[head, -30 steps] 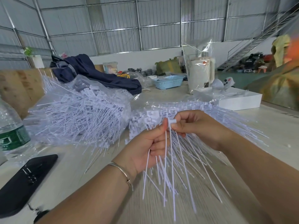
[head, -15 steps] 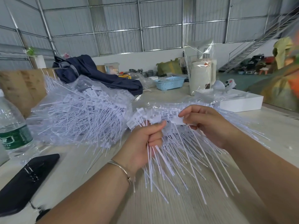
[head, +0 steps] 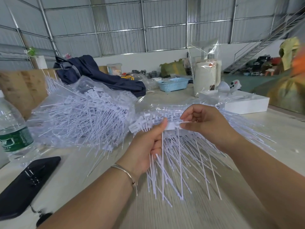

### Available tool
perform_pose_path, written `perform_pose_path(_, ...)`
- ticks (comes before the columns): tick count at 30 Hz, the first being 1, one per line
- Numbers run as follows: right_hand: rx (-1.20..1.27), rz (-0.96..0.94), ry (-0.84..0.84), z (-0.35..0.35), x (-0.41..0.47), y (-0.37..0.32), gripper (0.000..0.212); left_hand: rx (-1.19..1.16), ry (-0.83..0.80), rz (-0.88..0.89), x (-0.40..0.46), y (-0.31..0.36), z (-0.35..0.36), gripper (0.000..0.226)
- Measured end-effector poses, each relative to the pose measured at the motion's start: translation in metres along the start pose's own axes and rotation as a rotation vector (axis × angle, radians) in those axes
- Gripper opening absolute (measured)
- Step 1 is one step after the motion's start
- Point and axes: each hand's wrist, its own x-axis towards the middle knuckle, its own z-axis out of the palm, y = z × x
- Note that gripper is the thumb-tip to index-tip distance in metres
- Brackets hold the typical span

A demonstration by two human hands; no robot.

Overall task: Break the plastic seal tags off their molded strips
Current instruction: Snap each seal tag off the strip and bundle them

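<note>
The left hand [head: 145, 146] gripped a bundle of white seal tags [head: 166, 171] in its curled fingers, above the tabletop [head: 165, 215]. The thin tails hung below the fist and splayed toward the camera, while the flat tag heads stood in a row above the thumb. The right hand [head: 208, 124] met the bundle just right of the left thumb, its thumb and forefinger pinching one tag [head: 173, 125] at the head end. A thin white sliver ran sideways across the right fingers; it was probably the molded strip, though blur made that hard to confirm. The tags looked pale white with a bluish cast, each a small rectangular head on a long straight stem. Behind the left hand a heap of tags [head: 79, 119] lay in clear plastic wrap. Left of that heap stood a water bottle [head: 13, 133], a black phone [head: 24, 184] in front of it.
</note>
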Motion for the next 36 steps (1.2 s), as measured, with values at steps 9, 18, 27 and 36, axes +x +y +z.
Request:
perform_pose_path(9, -0.005, 0.123, -0.035, -0.004, 0.0, 0.001, 0.046, -0.265, -0.157, -0.033, -0.003, 0.002, -0.002, 0.027)
perform_pose_path(18, 0.252, 0.193, -0.305, 0.006, -0.004, 0.002, 0.055, -0.367, -0.641, -0.205, -0.013, 0.002, 0.008, 0.018)
perform_pose_path(27, 0.33, 0.23, -0.176, -0.004, 0.002, 0.002, 0.022, -0.434, -0.107, -0.072, -0.004, 0.0, 0.009, 0.034)
perform_pose_path(36, 0.264, 0.225, -0.179, -0.008, 0.001, 0.001, 0.025, -0.088, -0.153, 0.018, -0.005, 0.003, 0.004, 0.023)
